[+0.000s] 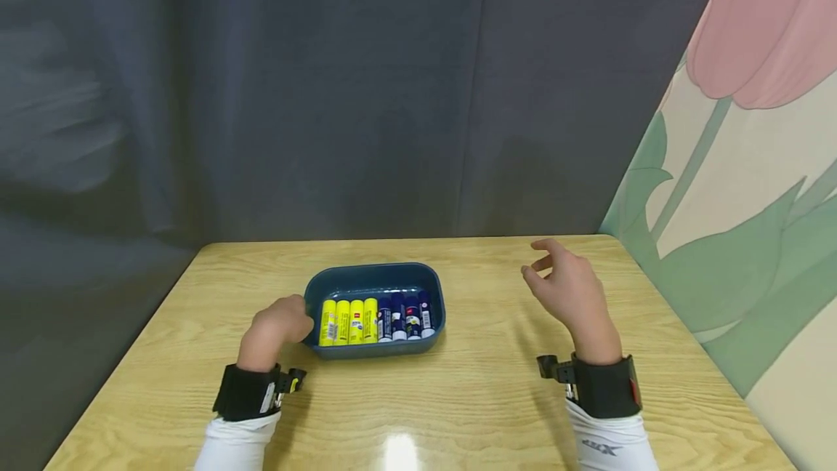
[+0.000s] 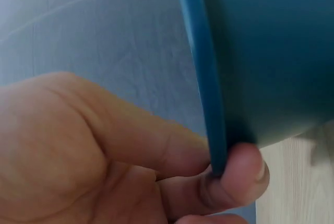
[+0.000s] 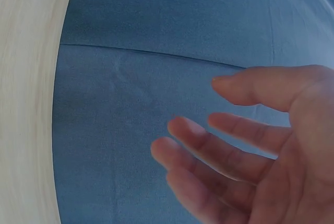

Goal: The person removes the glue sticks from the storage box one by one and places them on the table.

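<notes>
A dark blue plastic basket [image 1: 373,352] stands on the table, holding a row of glue sticks. Several yellow glue sticks [image 1: 356,322] lie in its left half, and several navy glue sticks with white ends [image 1: 399,317] fill the right half. At the basket's left side, my left hand [image 1: 280,325] pinches the rim [image 2: 206,78] between thumb and fingers, as the left wrist view shows. My right hand [image 1: 569,289] is in the air above the table's right side, fingers loosely bent and apart, with nothing in it.
The wooden table [image 1: 471,398] ends at a dark grey curtain [image 1: 366,93] along the back and left. On the right rises a wall [image 1: 752,238] painted with a pink tulip and green leaves. Both wrists wear black camera straps [image 1: 604,387].
</notes>
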`<action>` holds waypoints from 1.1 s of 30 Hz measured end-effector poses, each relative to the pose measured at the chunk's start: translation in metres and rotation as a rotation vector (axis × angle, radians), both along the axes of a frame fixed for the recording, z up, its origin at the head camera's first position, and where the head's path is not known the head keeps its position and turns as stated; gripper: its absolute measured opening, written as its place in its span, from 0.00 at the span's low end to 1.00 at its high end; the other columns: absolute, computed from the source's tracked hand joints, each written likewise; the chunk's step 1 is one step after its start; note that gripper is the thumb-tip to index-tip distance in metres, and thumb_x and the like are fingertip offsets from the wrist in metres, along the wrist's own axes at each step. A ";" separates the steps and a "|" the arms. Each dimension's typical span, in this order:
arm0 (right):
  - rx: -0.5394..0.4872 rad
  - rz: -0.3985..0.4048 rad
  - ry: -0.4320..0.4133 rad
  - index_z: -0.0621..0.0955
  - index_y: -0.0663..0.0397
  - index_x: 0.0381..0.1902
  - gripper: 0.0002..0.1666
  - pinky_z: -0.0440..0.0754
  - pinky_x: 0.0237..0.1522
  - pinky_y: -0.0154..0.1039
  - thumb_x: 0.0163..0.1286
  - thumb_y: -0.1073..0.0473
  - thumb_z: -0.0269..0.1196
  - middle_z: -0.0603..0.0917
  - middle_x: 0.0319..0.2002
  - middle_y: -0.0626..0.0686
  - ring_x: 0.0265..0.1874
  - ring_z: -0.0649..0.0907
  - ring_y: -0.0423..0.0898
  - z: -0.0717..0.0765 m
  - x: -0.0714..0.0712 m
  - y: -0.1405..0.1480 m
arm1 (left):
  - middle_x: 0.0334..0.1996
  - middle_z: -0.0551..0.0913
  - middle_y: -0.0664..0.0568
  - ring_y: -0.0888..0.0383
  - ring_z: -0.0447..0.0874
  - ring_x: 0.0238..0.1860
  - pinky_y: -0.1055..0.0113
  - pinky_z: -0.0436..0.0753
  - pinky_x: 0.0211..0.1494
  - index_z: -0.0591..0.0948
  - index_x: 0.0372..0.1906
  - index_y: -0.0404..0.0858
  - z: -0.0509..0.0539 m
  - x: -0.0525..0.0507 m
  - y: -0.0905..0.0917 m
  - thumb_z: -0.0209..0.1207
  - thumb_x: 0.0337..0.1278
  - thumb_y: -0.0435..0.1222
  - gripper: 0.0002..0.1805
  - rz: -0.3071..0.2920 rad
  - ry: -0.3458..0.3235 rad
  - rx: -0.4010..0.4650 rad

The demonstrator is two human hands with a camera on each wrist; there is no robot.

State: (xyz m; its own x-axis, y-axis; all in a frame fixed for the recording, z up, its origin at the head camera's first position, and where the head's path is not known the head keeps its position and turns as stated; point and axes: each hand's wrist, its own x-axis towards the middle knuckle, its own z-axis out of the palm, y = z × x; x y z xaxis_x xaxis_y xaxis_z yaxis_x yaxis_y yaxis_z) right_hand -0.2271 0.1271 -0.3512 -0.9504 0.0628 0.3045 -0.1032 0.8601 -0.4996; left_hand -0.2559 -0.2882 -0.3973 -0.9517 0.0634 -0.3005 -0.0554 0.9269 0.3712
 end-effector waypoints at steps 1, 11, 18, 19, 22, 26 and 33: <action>0.003 -0.003 -0.003 0.75 0.62 0.62 0.27 0.77 0.26 0.44 0.69 0.55 0.62 0.87 0.41 0.62 0.30 0.84 0.53 0.000 0.000 0.000 | 0.30 0.74 0.43 0.49 0.74 0.31 0.61 0.70 0.31 0.73 0.54 0.19 0.000 0.000 0.004 0.52 0.58 0.29 0.21 -0.003 0.000 -0.011; 0.013 -0.021 -0.044 0.84 0.61 0.49 0.18 0.70 0.17 0.39 0.66 0.56 0.63 0.85 0.26 0.53 0.18 0.77 0.45 -0.005 -0.002 -0.020 | 0.27 0.74 0.45 0.50 0.72 0.28 0.61 0.69 0.31 0.77 0.42 0.28 0.003 0.008 0.030 0.53 0.57 0.30 0.10 -0.034 0.017 -0.085; 0.033 0.019 -0.076 0.84 0.62 0.45 0.16 0.69 0.17 0.38 0.64 0.57 0.66 0.81 0.19 0.50 0.17 0.76 0.44 -0.014 -0.004 -0.042 | 0.21 0.69 0.49 0.54 0.68 0.22 0.65 0.65 0.25 0.76 0.33 0.32 0.000 0.015 0.044 0.53 0.59 0.30 0.04 -0.042 0.029 -0.069; 0.033 0.027 -0.089 0.84 0.63 0.45 0.16 0.70 0.17 0.38 0.64 0.57 0.66 0.80 0.18 0.50 0.17 0.76 0.44 -0.015 -0.005 -0.044 | 0.21 0.68 0.49 0.54 0.68 0.21 0.65 0.65 0.25 0.76 0.33 0.33 -0.001 0.015 0.046 0.53 0.59 0.30 0.04 -0.044 0.031 -0.065; 0.036 0.041 -0.128 0.84 0.63 0.44 0.16 0.71 0.19 0.38 0.64 0.57 0.67 0.81 0.20 0.50 0.18 0.77 0.44 -0.018 -0.006 -0.051 | 0.20 0.68 0.49 0.55 0.68 0.21 0.66 0.64 0.24 0.77 0.31 0.33 -0.002 0.018 0.055 0.54 0.60 0.31 0.05 -0.052 0.034 -0.055; 0.055 0.043 -0.178 0.83 0.61 0.46 0.17 0.72 0.20 0.38 0.64 0.56 0.68 0.82 0.25 0.52 0.21 0.78 0.45 -0.023 -0.009 -0.059 | 0.19 0.68 0.49 0.55 0.68 0.19 0.67 0.64 0.23 0.77 0.29 0.33 -0.002 0.021 0.065 0.55 0.59 0.31 0.06 -0.061 0.045 -0.040; 0.086 0.073 -0.251 0.83 0.63 0.51 0.19 0.71 0.19 0.38 0.65 0.58 0.68 0.83 0.27 0.55 0.18 0.77 0.45 -0.039 -0.014 -0.078 | 0.19 0.68 0.50 0.55 0.69 0.19 0.68 0.64 0.22 0.77 0.24 0.35 -0.005 0.025 0.081 0.55 0.62 0.32 0.10 -0.102 0.101 -0.054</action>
State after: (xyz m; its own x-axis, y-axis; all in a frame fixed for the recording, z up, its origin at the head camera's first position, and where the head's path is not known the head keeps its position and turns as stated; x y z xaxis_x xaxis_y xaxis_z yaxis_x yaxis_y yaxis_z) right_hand -0.2410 0.0495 -0.3903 -0.9979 -0.0241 0.0598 -0.0482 0.8952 -0.4430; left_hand -0.2307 -0.2073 -0.4027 -0.9667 0.1482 -0.2086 0.0757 0.9445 0.3198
